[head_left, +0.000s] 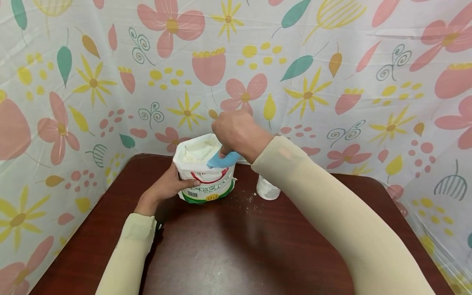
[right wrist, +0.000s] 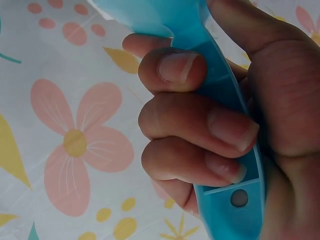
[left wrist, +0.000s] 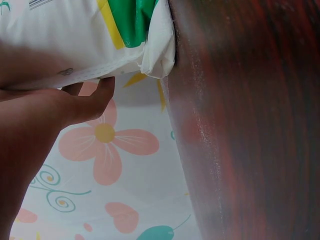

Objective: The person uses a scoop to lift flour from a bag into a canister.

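Observation:
A white bag of flour (head_left: 212, 182) with green and red print stands with its mouth open near the table's back edge, white powder (head_left: 193, 155) visible inside. My left hand (head_left: 167, 184) grips the bag's left side, thumb across the front; the left wrist view shows fingers against the bag's side (left wrist: 75, 40). Above the bag's right rim, my right hand (head_left: 237, 133) holds a blue scoop (head_left: 223, 159), tilted down toward the opening. In the right wrist view, fingers curl round the scoop's handle (right wrist: 232, 217). The bag's rim partly hides the scoop's tip.
A white round container (head_left: 267, 189) stands right of the bag, its upper part hidden by my right forearm. Spilled white powder (head_left: 252, 200) lies on the dark brown table (head_left: 236, 254) between them. A flower-patterned curtain (head_left: 243, 53) hangs close behind and at both sides.

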Motion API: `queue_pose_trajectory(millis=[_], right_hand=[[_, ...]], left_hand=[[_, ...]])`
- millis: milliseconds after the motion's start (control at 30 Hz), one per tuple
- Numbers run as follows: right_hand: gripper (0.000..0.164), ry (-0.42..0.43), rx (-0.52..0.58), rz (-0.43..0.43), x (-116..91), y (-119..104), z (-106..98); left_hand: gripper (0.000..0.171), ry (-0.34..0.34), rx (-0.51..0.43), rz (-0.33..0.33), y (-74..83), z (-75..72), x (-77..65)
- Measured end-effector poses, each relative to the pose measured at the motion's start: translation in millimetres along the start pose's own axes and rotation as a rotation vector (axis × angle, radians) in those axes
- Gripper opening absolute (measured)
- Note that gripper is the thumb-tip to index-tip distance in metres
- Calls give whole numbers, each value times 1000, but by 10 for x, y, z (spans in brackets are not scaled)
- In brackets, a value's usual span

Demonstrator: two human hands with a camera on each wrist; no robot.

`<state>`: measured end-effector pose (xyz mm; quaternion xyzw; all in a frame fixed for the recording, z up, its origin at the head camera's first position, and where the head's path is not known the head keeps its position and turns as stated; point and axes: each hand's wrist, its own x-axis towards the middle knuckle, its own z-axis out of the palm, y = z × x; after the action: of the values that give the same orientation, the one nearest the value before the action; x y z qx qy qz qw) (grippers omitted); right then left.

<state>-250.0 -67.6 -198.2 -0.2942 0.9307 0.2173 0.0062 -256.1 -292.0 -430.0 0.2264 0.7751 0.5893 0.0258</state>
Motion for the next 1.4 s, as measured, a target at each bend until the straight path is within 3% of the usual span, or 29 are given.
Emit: queue_pose_trajectory(millis=[900, 1400], right_hand=[[48, 83, -7, -4, 113, -85, 105], [43, 118, 28, -26, 80, -34, 143]], left_hand=[[109, -13, -4, 7, 20, 2, -12], [113, -4, -13, 23, 11, 10, -5]])
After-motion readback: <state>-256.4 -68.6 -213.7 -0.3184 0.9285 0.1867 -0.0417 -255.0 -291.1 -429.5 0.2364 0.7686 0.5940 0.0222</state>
